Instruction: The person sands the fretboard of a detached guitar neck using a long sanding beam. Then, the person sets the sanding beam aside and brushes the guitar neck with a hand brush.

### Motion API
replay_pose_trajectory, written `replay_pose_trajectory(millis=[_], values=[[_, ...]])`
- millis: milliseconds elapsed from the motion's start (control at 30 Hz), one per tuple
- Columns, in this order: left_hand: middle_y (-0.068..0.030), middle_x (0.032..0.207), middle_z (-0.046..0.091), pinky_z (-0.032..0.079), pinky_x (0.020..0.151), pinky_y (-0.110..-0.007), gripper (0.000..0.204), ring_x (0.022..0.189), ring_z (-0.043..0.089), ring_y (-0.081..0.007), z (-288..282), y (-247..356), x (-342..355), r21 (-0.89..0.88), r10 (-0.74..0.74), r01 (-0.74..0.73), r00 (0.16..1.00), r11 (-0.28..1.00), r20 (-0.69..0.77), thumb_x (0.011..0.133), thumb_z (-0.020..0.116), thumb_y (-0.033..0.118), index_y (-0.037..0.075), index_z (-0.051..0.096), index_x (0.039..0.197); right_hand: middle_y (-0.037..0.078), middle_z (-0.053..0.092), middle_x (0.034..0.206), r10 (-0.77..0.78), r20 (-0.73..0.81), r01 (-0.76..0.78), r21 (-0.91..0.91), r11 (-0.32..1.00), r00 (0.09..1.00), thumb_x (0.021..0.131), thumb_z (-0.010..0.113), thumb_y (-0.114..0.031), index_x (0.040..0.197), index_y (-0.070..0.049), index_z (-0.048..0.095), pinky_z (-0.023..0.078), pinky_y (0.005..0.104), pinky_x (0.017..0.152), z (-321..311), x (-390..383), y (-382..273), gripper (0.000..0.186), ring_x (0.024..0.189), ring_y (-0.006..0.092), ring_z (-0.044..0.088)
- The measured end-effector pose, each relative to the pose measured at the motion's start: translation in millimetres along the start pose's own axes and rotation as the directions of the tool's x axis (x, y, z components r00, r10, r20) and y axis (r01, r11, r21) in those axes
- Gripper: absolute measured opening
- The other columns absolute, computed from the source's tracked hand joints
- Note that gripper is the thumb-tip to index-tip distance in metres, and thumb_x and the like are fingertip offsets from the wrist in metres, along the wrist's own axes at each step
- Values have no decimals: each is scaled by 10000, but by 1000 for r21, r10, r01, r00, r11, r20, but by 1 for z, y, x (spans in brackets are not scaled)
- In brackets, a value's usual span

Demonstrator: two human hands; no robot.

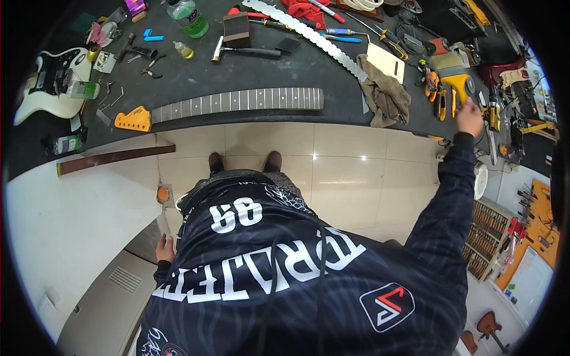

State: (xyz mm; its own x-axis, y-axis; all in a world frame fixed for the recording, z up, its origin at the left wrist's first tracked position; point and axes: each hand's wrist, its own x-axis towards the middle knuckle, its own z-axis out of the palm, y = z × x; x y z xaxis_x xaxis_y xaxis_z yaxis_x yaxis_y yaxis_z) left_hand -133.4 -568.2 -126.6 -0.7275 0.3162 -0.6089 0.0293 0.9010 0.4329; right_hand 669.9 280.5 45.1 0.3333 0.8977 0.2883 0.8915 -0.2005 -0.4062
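Observation:
At the right end of the dark bench, my right hand (470, 120) is closed on the handle of a wide paintbrush (456, 79) with a yellow handle and pale bristles. My left hand (165, 248) hangs low beside my body, away from the bench, its fingers loosely stretched and holding nothing. A guitar neck (237, 101) with a dark fretted board and an orange-yellow headstock lies along the front of the bench. Pliers and cutters with yellow handles (440, 102) lie just left of my right hand.
A crumpled brown cloth (385, 98) hangs near the bench's front edge, beside a long notched metal straightedge (309, 37). A hammer (249, 52), a wooden block (237, 29) and a green-liquid bottle (191, 21) stand behind the neck. A white guitar body (44, 98) lies at far left.

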Motion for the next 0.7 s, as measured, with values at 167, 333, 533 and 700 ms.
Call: replay_pose_trajectory(millis=[167,333,533,700], values=[[-284,1424,638,467,1131,-423,634,1367,601,-380,8,28,46,310,54,-68,997,948,53,1009,675,432,9,593,1473,95,681,972,124,-87,-15,761,649,988,1052,683,-310,1204,39,643,567,310,788,-188,-62,-51,383,857,202,686],[-268,1428,642,475,1118,-416,672,1351,615,-356,3,60,145,227,91,-128,981,965,169,999,687,459,-8,589,1472,138,490,1423,197,-75,67,997,45,977,1032,699,-379,1385,-50,538,389,561,1175,-227,-163,-124,508,1377,327,422],[-254,1428,644,454,1149,-420,641,1371,595,-340,-14,147,261,124,276,-311,931,942,239,1011,695,438,10,591,1476,72,725,1099,-3,130,-82,649,757,992,1000,770,-186,1279,-55,687,616,302,752,-97,-263,-234,319,937,160,699],[-241,1449,636,450,1154,-411,581,1371,599,-321,-44,196,312,104,377,-412,891,905,251,1034,673,404,40,598,1480,60,755,1022,-114,563,-139,387,912,818,967,788,-157,1171,-23,714,546,291,824,-86,-341,-251,255,905,138,687]])
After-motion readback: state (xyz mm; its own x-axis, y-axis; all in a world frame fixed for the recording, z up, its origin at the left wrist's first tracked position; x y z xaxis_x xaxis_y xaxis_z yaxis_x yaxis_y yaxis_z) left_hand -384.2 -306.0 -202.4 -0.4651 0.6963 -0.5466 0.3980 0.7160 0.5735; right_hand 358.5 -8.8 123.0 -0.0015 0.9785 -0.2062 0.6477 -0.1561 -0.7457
